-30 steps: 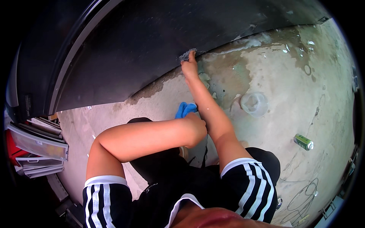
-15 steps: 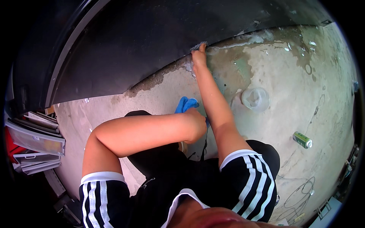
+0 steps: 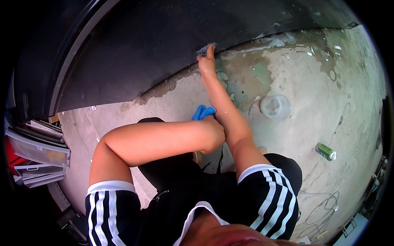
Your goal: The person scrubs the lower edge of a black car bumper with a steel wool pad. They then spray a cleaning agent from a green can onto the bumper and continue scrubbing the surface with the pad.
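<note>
My right hand [image 3: 207,64] reaches far forward and presses a grey wire-like scouring pad [image 3: 204,49] to the lower edge of a large dark panel [image 3: 135,53]. Its fingers are closed over the pad, with the thumb pointing up along it. Bent across my body, my left hand [image 3: 214,136] is closed round a bunched blue cloth [image 3: 200,113]. The cloth pokes out above the fist, close beside my right forearm. Wet patches and whitish foam lie on the concrete floor [image 3: 295,78] along the panel's foot.
A translucent plastic tub [image 3: 276,108] stands right of my right forearm. Further right, a green spray can [image 3: 326,151] lies on its side. A thin cable [image 3: 324,209] is coiled at the lower right. Framed panels and drawer fronts [image 3: 39,151] are piled at the far left.
My right hand has slid left along the panel's lower edge with the scouring pad. My left hand and the blue cloth have shifted only slightly to the right.
</note>
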The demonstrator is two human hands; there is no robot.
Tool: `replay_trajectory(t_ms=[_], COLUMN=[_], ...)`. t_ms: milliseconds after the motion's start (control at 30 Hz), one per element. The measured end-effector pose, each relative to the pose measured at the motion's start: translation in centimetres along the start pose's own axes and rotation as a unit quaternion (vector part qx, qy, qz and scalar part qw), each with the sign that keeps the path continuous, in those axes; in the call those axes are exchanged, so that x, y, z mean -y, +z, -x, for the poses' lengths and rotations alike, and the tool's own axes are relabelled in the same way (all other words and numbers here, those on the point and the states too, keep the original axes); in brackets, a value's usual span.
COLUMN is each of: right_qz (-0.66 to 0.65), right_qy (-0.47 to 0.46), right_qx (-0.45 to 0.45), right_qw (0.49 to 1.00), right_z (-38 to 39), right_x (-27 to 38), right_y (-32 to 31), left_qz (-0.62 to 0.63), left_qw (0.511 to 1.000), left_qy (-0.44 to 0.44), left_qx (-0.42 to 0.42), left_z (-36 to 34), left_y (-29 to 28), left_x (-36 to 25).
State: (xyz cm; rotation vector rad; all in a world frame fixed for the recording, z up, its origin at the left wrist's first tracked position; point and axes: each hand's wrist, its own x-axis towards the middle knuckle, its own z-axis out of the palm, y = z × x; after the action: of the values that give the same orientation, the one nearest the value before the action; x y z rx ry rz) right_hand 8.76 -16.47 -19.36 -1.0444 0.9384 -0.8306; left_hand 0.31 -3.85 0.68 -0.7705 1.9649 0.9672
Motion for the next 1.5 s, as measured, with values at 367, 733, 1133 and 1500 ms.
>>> replay_trajectory(t_ms=[367,733,1133,1500], right_qz=[-0.153,-0.339,-0.118,-0.341], right_qy=[0.125,0.307,0.077,0.207], right_qx=[0.086,0.185,0.05,0.143], right_qw=[0.977,0.87,0.989,0.906], right_z=[-0.2,3.2,1.6,4.1], right_x=[-5.7,-3.6,-3.4,-0.1], right_y=[3.4,5.9,5.1,5.1], left_qz=[-0.093,0.001,0.005,0.016], left_qw=[0.986,0.994,0.997,0.997], left_qy=[-0.073,-0.053,-0.033,-0.039], left_qx=[0.118,0.096,0.076,0.065], left_z=[-6.2,-2.3,-1.1,-1.7], left_y=[3.9,1.8,0.3,0.6], left_x=[0.3,0.4,0.3,0.6])
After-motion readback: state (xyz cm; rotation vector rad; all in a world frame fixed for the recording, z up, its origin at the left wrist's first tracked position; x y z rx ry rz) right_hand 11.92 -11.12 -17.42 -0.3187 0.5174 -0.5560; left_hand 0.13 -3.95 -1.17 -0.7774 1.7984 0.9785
